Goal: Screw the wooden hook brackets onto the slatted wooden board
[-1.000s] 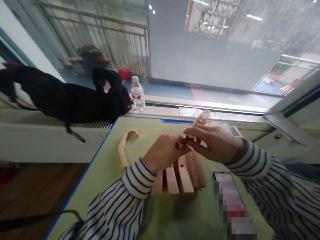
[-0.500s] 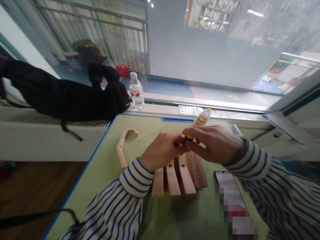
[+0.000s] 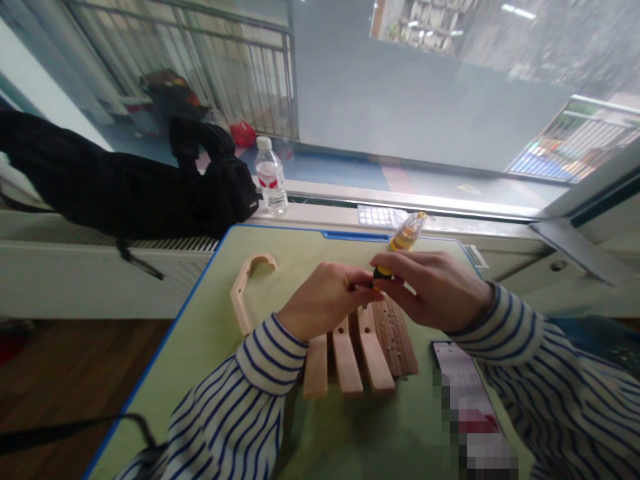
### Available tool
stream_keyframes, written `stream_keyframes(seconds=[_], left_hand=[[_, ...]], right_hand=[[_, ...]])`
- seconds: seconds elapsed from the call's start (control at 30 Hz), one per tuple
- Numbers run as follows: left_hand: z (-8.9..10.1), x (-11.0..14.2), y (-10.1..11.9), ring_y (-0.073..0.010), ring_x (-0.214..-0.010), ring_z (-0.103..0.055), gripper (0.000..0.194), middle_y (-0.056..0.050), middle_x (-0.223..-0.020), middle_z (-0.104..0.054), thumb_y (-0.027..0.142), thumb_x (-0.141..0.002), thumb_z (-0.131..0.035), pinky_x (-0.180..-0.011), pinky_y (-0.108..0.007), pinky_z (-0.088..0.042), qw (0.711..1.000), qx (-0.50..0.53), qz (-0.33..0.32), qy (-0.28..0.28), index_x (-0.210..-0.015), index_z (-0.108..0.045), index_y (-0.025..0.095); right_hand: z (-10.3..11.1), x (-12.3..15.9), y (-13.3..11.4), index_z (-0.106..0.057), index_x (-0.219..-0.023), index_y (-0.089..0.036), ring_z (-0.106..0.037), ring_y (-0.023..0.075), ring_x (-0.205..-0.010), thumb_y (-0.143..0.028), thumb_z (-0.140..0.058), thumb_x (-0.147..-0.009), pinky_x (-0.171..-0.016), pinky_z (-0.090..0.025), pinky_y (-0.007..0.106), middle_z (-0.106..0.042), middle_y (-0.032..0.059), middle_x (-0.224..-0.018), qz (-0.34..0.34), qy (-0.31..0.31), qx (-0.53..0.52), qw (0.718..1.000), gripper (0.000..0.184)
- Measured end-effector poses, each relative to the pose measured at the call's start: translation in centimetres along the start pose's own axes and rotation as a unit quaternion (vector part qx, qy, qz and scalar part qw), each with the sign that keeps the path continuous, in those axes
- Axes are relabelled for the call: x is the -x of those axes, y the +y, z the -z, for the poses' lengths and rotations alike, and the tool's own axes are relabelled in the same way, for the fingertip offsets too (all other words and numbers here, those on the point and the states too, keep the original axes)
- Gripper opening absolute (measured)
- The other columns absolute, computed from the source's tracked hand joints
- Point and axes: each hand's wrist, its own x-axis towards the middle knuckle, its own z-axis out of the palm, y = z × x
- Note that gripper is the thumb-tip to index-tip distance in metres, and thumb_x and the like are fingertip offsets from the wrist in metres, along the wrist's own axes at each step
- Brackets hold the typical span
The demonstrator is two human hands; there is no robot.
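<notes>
My right hand grips a short screwdriver with a yellow and black handle, held upright. At its lower end the fingers of my left hand are pinched together; what lies between them is hidden. Both hands are over several pale wooden hooks set side by side, their far ends covered by my hands. Beside them, a brown grooved wooden board has small screws scattered on it. A loose curved wooden hook with holes lies left of my left hand.
The green table has a blue edge. A phone lies at the right. Beyond my right hand stands a clear container with yellow parts. A water bottle and black bag rest by the window.
My hands and the screwdriver have shifted very slightly right in the view, and the whole view has moved a little. Both grips look the same.
</notes>
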Motion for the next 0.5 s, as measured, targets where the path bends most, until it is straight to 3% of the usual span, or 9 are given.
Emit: stream_keyframes(seconds=[0.5], left_hand=[[-0.2, 0.7, 0.6, -0.0120, -0.071, -0.057, 0.025, 0.007, -0.072, -0.063, 0.031, -0.088, -0.047, -0.062, -0.019, -0.038, 0.999, -0.019, -0.026, 0.002, -0.092, -0.069, 0.020]], right_hand=[[-1.1, 0.4, -0.9, -0.053, -0.104, -0.015, -0.056, 0.0142, -0.068, -0.031, -0.043, -0.090, -0.062, -0.042, 0.027, -0.063, 0.0059, -0.081, -0.049, 0.048, -0.019, 0.997, 0.023]])
